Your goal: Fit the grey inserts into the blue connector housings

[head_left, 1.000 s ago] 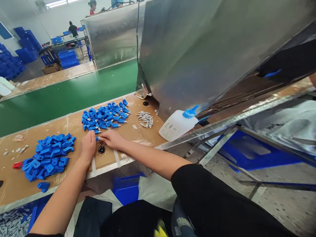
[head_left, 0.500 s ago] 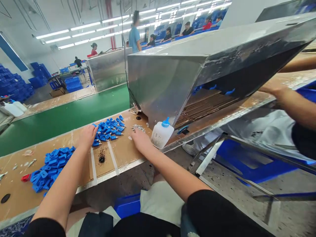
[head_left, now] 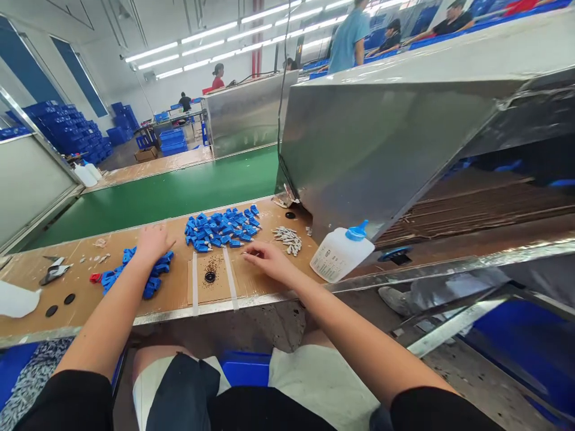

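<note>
While two black discs (head_left: 69,299) lie at the left of the worktop (head_left: 251,287), the left hand (head_left: 154,242) is over a heap of blue pieces (head_left: 153,286), fingers loosely bent; whether they grip anything cannot be told. Next comes a looser blue cluster (head_left: 220,228) near the far edge, several pieces showing pale tips, with a round black cap (head_left: 209,276) on the near side. The right hand (head_left: 266,261) follows, fingers nearly together, their hold unclear. Just beyond lie grey pieces (head_left: 288,239), then a white bottle (head_left: 338,257).
</note>
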The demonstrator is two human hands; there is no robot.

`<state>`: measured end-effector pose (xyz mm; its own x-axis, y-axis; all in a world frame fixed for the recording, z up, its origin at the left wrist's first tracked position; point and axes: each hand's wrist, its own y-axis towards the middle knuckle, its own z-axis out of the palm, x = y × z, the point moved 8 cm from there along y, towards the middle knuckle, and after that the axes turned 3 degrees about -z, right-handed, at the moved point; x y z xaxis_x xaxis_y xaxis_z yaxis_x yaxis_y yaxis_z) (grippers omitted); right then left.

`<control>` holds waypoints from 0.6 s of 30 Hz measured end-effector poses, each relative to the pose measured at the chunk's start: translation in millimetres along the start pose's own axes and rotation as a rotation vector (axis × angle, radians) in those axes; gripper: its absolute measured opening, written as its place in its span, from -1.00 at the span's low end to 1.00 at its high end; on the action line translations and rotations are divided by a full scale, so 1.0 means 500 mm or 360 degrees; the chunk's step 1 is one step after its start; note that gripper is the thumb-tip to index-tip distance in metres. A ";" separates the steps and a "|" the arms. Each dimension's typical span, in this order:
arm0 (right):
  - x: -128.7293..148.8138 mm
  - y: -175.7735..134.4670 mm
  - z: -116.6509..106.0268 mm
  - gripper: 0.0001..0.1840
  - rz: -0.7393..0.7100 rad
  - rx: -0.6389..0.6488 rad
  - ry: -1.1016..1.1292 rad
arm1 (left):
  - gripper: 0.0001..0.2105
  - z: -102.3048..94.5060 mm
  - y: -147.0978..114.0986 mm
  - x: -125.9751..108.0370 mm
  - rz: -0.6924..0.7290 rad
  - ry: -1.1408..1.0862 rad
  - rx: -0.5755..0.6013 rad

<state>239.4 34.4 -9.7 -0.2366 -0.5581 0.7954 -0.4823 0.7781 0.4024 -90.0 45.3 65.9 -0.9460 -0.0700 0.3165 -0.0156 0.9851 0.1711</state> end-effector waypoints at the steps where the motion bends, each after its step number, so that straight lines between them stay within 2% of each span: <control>1: 0.009 0.015 0.023 -0.75 -0.0023 -0.0003 0.0146 | -0.58 0.022 -0.005 0.023 -0.0042 0.0073 0.0128; 4: 0.027 0.058 0.102 -0.71 -0.0091 0.0067 0.0411 | -0.63 0.075 -0.013 0.052 -0.0083 0.0107 0.0353; 6: 0.028 0.074 0.152 -0.68 -0.0108 0.0183 0.0496 | -0.68 0.090 -0.015 0.047 -0.0080 0.0061 0.0371; 8: 0.020 0.076 0.187 -0.65 -0.0112 0.0290 0.0526 | -0.70 0.087 -0.019 0.035 -0.0085 0.0012 0.0298; 12: 0.009 0.059 0.206 -0.64 -0.0136 0.0402 0.0503 | -0.61 0.054 -0.038 0.005 -0.0067 -0.0043 0.0023; 15: 0.016 0.049 0.210 -0.63 -0.0191 0.0463 0.0440 | -0.60 0.067 -0.055 -0.021 -0.0005 0.0045 0.0129; 18: 0.031 0.043 0.214 -0.64 -0.0275 0.0496 0.0337 | -0.72 0.075 -0.068 -0.035 -0.0004 0.0028 0.0208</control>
<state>134.9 11.6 -37.0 0.0331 -0.5760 0.8168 -0.7399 0.5353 0.4075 -85.1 18.7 19.4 -0.9401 -0.0744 0.3328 -0.0614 0.9969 0.0493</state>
